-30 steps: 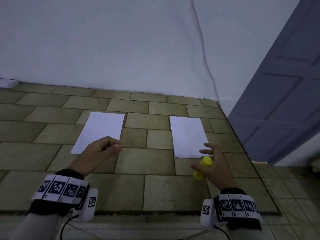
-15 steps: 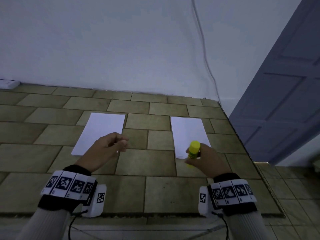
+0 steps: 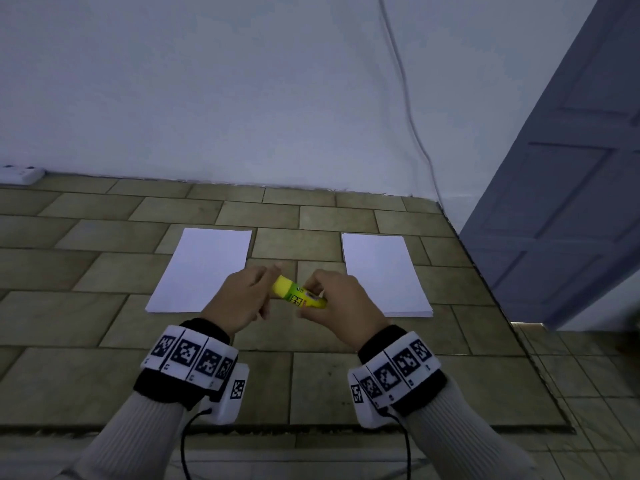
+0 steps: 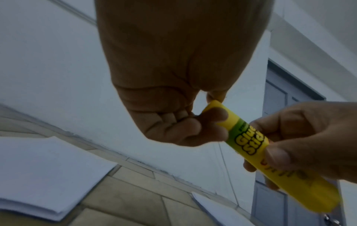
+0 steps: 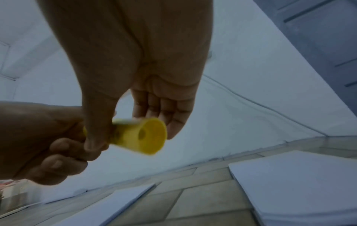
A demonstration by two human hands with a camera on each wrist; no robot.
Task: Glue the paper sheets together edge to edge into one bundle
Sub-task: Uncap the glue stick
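Head view: both hands meet mid-frame above floor [image 3: 104, 271]. Right hand [image 3: 341, 299] grips glue stick [image 3: 299, 292]; left hand [image 3: 242, 299] pinches its cap end. Paper stacks [image 3: 204, 268] and [image 3: 384, 271] flank them.

Left wrist: fingers [image 4: 210, 116] clamp cap [image 4: 222, 114], centre frame.

Right wrist: stick base [image 5: 146, 136] mid-frame, thumb [image 5: 96, 125] across barrel.

One head view from above, two wrist views from below

The head camera looks down and forward over the glue stick [image 3: 299, 293]; both wrist cameras sit close under it, facing up toward the wall, sharing the stick and paper stacks [image 4: 48, 175].
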